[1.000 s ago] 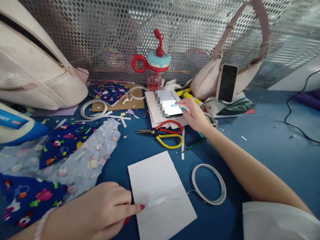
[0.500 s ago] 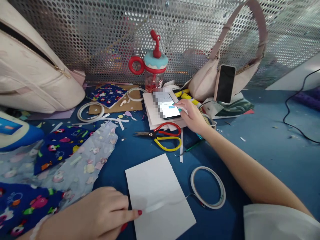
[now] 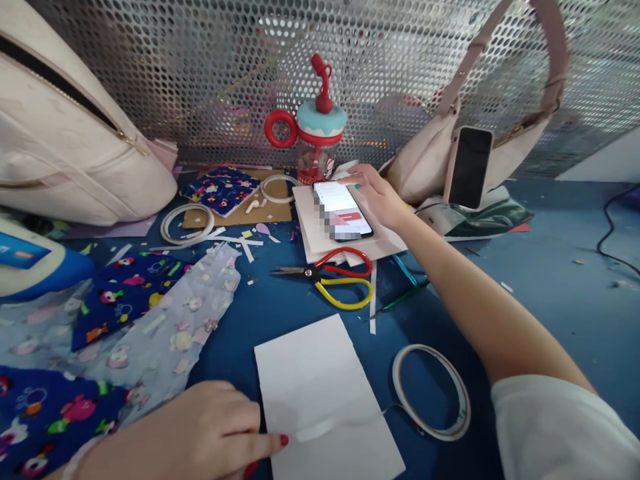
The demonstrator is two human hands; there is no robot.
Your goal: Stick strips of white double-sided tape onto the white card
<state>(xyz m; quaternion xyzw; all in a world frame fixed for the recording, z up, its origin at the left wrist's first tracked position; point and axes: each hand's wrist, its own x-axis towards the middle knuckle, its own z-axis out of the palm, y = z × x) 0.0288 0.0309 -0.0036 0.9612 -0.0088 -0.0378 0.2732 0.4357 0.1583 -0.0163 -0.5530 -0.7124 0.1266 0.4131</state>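
Note:
A white rectangular card lies at the front, with a strip of tape across it running to a tape roll on the right. My left hand is at the card's left edge, index fingertip on its surface, the thumb beside the edge and the other fingers curled. My right hand reaches over a phone with a lit screen, fingers stretched out by its top right edge and holding nothing. Beneath the phone are pale sheets. Scissors with red and yellow handles lie just in front.
Patterned fabric pieces cover the left. Two tape rolls, paper scraps and an earbud lie behind. A red-handled cup stands before the perforated metal panel. A backpack, a handbag and a second phone flank it.
My right hand has moved from the phone's screen up to its top right edge, and the screen shows different content. My left hand stays on the card. The view has shifted slightly.

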